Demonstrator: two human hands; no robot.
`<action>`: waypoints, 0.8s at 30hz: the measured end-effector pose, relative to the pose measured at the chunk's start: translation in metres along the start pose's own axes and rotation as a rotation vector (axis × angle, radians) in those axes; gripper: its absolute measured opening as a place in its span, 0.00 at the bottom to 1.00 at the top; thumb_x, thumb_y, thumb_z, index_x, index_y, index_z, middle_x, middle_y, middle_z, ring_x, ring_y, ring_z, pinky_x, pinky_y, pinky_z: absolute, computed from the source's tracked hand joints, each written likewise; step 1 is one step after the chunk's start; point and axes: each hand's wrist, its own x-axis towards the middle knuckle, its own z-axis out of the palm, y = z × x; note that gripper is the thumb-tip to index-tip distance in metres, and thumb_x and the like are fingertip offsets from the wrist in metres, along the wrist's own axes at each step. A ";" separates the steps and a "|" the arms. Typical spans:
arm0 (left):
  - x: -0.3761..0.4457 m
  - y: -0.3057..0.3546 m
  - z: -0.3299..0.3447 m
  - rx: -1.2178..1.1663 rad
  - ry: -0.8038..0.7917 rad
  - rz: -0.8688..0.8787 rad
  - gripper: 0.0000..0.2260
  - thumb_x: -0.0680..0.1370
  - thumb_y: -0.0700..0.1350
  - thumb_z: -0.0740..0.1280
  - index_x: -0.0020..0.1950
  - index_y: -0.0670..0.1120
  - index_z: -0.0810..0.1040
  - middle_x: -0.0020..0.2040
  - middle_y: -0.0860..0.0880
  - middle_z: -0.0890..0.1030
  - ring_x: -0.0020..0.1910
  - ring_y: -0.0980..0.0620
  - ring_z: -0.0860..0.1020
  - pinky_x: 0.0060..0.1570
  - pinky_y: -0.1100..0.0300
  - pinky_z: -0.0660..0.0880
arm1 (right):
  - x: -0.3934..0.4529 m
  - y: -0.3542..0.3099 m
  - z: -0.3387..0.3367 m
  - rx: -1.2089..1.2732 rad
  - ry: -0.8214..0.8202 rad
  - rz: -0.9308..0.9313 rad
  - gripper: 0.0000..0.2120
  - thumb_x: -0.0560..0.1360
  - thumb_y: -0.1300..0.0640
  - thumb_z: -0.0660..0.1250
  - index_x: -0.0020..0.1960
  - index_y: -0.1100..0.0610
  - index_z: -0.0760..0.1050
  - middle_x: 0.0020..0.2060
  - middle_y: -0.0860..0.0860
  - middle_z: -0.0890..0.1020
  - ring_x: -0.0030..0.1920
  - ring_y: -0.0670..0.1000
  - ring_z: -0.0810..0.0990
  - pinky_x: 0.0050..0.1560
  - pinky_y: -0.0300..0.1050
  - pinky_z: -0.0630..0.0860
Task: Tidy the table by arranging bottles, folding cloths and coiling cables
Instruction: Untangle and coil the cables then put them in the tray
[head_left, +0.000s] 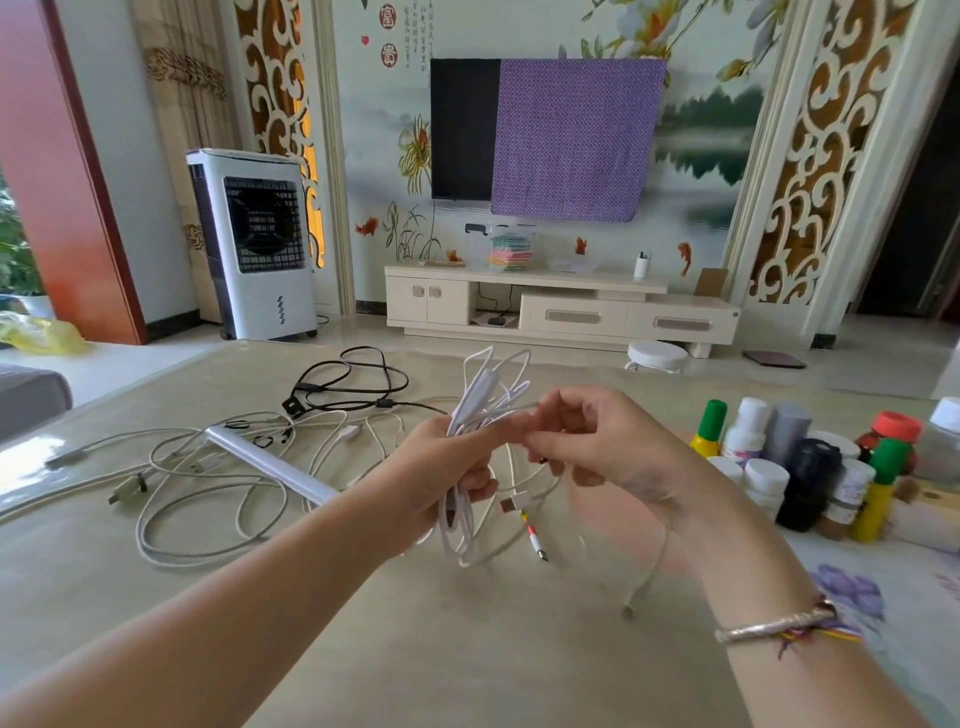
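My left hand is closed around a bundle of looped white cable held above the middle of the table. Loops stick up above the fist and hang below it, with a USB plug dangling. My right hand pinches a strand of the same cable just right of the bundle. A tangle of white cables and a white light bar lie to the left. A black cable lies behind them. A cluster of bottles stands at the right.
A wooden block lies beside the bottles at the right edge. A yellow plastic bag sits at the far left. Beyond the table are a white air cooler, a TV cabinet and a small white stool.
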 end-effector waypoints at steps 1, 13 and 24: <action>0.000 0.001 0.000 -0.007 -0.002 0.003 0.11 0.67 0.51 0.76 0.36 0.48 0.78 0.26 0.52 0.60 0.23 0.56 0.59 0.30 0.63 0.69 | 0.001 0.002 0.002 0.038 0.013 0.017 0.04 0.73 0.60 0.71 0.46 0.56 0.77 0.31 0.47 0.81 0.30 0.43 0.74 0.27 0.33 0.65; 0.003 0.001 -0.008 0.082 -0.044 0.015 0.07 0.73 0.39 0.73 0.39 0.43 0.75 0.23 0.52 0.66 0.22 0.56 0.64 0.29 0.65 0.72 | 0.008 0.015 0.014 0.688 -0.010 0.226 0.08 0.68 0.61 0.71 0.41 0.54 0.72 0.30 0.49 0.75 0.28 0.44 0.69 0.27 0.36 0.64; 0.011 0.024 -0.035 0.275 0.238 0.130 0.09 0.73 0.36 0.72 0.36 0.42 0.74 0.22 0.55 0.70 0.21 0.58 0.67 0.29 0.63 0.72 | 0.003 0.009 0.016 0.422 -0.260 0.266 0.12 0.75 0.59 0.54 0.36 0.55 0.72 0.24 0.49 0.66 0.20 0.46 0.54 0.27 0.41 0.51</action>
